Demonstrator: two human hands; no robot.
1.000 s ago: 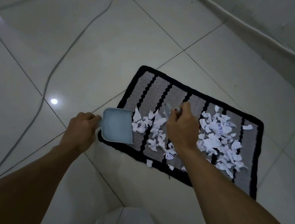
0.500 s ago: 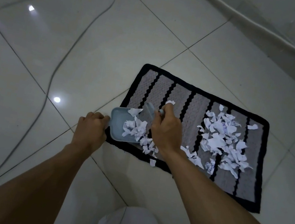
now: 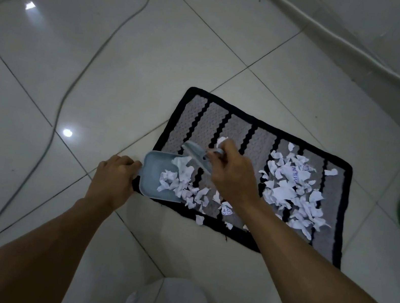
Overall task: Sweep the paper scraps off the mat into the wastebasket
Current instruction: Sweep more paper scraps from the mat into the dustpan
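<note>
Left hand (image 3: 113, 181) grips dustpan (image 3: 156, 175); right hand (image 3: 231, 178) clasps brush (image 3: 197, 154). Scraps (image 3: 290, 191) beyond the right hand: light, flimsy, likely scatter; sweep, don't pinch.

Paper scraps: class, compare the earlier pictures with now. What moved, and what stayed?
The right hand swept its brush leftward, pushing scraps into the dustpan. The left hand keeps hold of the dustpan. The larger pile on the mat stayed.

bare tile lies open left of the mat (image 3: 237, 128), crossed only by a cable (image 3: 95, 58) (thin, grey).
</note>
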